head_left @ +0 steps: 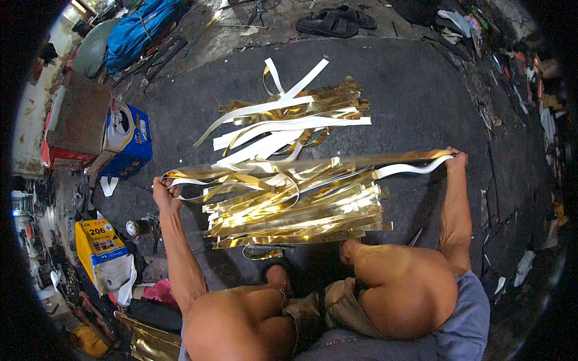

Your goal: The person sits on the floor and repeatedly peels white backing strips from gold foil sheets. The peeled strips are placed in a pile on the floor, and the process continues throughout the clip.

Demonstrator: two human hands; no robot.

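Note:
A long gold strip (pixel 397 157) is stretched nearly straight from side to side between my two hands. My left hand (pixel 166 191) is closed round its left end, where white-backed loops also show. At the other end my right hand (pixel 457 159) pinches the strip, and a white-backed length (pixel 415 169) sags just below it. Under and in front of it lies a heap of shiny gold strips (pixel 295 219), laid mostly sideways. Farther off are white-backed strips (pixel 259 146) and a second bundle of gold strips (pixel 331 99). A short curled strip (pixel 262 254) rests near my feet.
A dark mat (pixel 415 90) covers the floor. On the left stand a brown-and-red carton (pixel 78 123), a blue box (pixel 129 141) and a yellow-and-blue packet (pixel 99 243). Black sandals (pixel 334 23) and a blue bundle (pixel 141 33) lie at the back. A gold sheet (pixel 147 340) is at lower left.

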